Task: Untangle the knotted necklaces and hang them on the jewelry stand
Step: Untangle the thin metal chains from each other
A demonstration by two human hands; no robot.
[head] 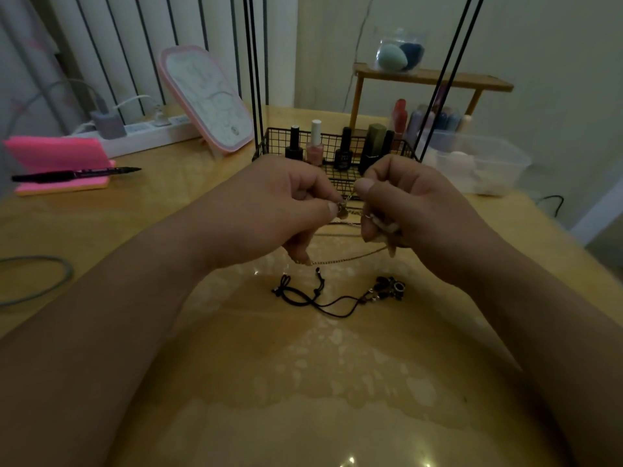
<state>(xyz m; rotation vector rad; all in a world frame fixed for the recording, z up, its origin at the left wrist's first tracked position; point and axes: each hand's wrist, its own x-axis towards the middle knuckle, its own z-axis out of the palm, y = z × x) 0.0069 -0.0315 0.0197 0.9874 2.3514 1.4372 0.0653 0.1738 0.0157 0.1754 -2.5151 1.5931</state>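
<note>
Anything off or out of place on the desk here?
Nothing spilled or broken. The black cord necklace lies in a loose tangle on the table, whose surface shows pale blotches. The gold chain is strung between the left hand and right hand.

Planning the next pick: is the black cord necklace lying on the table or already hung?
Lying on the table. The black cord necklace rests there in loose loops, not hanging from anything.

Both hands pinch gold chain above table.
</note>
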